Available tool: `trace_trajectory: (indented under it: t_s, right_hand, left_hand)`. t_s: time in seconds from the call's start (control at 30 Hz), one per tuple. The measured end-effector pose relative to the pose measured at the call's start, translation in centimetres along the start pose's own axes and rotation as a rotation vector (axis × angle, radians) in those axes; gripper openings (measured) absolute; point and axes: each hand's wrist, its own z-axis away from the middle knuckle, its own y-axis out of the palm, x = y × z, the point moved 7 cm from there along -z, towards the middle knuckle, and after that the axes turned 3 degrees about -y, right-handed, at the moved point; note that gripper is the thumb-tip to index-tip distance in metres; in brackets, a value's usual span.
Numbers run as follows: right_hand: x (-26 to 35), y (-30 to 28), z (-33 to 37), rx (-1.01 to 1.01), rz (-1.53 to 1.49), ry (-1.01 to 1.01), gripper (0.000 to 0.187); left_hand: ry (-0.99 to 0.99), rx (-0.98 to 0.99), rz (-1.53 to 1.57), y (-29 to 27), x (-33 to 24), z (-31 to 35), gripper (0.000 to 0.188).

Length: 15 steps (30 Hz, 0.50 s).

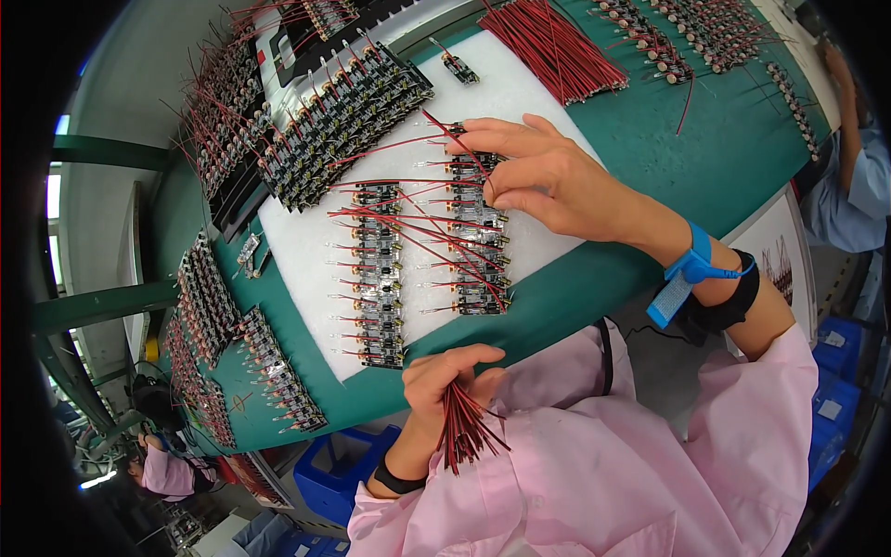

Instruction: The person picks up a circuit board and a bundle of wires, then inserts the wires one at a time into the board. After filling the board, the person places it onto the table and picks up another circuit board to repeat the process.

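My left hand (444, 376) is closed round a bundle of short red and black wires (464, 432) at the mat's near edge, their ends fanning down over my pink sleeve. Over the top of the right column of small circuit boards (478, 251), my right hand (548, 176) pinches a red-and-black wire (457, 144) between thumb and finger. Its other fingers stretch over the uppermost board. Beside that column lies a left column of boards (378, 288). Several red wires lie across both columns, all on a white foam sheet (311, 278).
A dense block of boards (343, 121) covers the foam's upper left. One lone board (455, 65) lies near the top, beside a pile of red wires (557, 46). Finished-looking board rows (283, 376) rest on the green mat (640, 130). A blue bin (334, 473) stands below left.
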Motion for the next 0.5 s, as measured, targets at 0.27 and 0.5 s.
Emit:
trace_trajectory:
  t_s: [0.27,0.5]
  right_hand:
    - [0.08,-0.01,0.03,0.023,-0.002,0.029,0.002]
    - [0.11,0.00,0.09,0.026,0.006,0.030,0.002]
  left_hand:
    - [-0.012,-0.007,0.013,-0.03,0.01,0.04,0.019]
    - [-0.026,-0.001,0.009,-0.01,0.13,0.05,0.019]
